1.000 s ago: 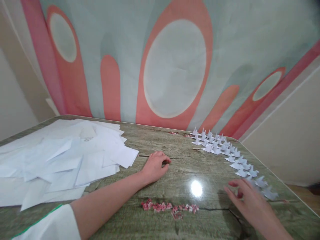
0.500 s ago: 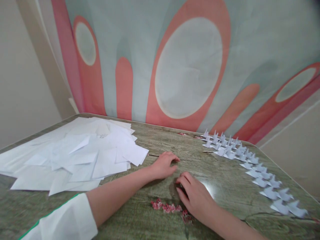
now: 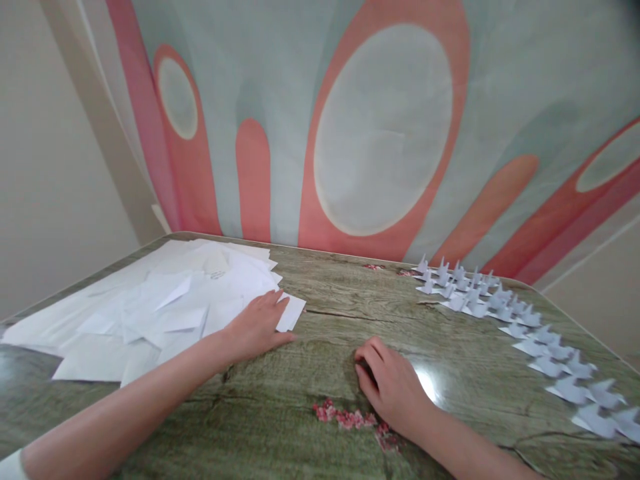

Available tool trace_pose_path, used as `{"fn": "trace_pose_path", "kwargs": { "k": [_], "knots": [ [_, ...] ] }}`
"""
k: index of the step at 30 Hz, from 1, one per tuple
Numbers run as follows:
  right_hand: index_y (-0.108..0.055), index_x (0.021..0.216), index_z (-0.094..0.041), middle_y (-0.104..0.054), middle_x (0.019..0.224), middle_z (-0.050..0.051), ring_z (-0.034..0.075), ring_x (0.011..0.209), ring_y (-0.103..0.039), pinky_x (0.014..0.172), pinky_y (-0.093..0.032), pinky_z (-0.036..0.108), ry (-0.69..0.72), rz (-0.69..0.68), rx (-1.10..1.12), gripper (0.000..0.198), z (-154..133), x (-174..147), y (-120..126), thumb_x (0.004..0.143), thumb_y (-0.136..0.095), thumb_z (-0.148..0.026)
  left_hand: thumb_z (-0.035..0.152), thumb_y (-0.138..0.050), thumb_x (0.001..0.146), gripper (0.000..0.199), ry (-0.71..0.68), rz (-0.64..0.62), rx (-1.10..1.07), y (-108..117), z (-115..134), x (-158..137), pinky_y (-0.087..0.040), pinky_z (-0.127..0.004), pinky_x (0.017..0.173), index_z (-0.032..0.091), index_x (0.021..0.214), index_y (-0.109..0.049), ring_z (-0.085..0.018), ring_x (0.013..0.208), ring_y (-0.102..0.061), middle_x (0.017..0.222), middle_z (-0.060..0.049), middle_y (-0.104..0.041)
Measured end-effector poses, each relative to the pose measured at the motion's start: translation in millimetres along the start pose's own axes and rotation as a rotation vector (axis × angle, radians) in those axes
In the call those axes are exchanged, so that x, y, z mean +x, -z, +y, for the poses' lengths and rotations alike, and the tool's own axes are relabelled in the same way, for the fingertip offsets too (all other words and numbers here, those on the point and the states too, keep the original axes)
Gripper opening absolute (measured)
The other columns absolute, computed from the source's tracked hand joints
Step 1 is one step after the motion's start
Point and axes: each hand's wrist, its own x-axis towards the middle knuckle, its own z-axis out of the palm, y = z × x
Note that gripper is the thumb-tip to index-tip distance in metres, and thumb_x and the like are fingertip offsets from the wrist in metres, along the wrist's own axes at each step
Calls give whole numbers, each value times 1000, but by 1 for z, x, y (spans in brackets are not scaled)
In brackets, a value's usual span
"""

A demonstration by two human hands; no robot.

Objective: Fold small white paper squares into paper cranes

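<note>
My left hand (image 3: pixel 257 325) is open, palm down, over the right edge of a loose pile of white paper sheets (image 3: pixel 125 307). Its fingers reach across the papers near one white sheet (image 3: pixel 291 312) that juts out to the right; whether they press on it I cannot tell. My right hand (image 3: pixel 393 383) rests on the table at the centre right with its fingers loosely curled and the thumb apart from them. Nothing shows between them. Close below it lies a pink blossom print (image 3: pixel 350 419) on the tabletop.
Rows of white folded paper cranes (image 3: pixel 515 317) run along the right side of the wood-patterned table (image 3: pixel 345 353). Behind the far edge stands a backdrop (image 3: pixel 285 100) with red and white shapes. A plain wall (image 3: pixel 50 167) is at the left.
My left hand has moved left from the middle of the table onto the edge of the paper pile. My right hand stays at nearly the same spot. The view has shifted slightly.
</note>
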Motion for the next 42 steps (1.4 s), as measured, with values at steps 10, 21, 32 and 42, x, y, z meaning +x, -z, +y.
{"fn": "trace_pose_path", "kwargs": {
  "k": [10,21,32,42],
  "knots": [
    [-51,90,-19,-52,90,5,18,77,-53,68,-40,31,-4,-3,23,10,1,1,1,85,-43,-16,45,-51,80,54,16,51,-95,-12,-10,-7,-29,-38,105,12,122,-50,-27,125,-41,132,-15,-47],
    [-51,90,-19,-52,90,5,18,77,-53,68,-40,31,-4,-8,36,10,2,1,3,84,-44,-15,49,-49,80,57,-16,-8,-204,-1,-19,-5,-30,-35,104,13,124,-50,-24,122,-44,132,-11,-48],
    [-52,90,-20,-54,89,5,19,78,-55,68,-43,32,10,28,79,11,2,1,1,83,-46,-15,34,-40,86,32,-2,223,-136,23,-8,-6,-44,-33,90,20,99,-66,-21,98,-61,105,-3,-67],
    [-55,98,-21,-58,96,8,21,86,-50,73,-40,36,164,215,23,16,19,-3,10,82,-54,-22,15,-39,88,20,-649,363,-62,-6,109,-9,-49,-31,75,14,89,-59,-18,80,-61,86,-8,-65]
  ]
}}
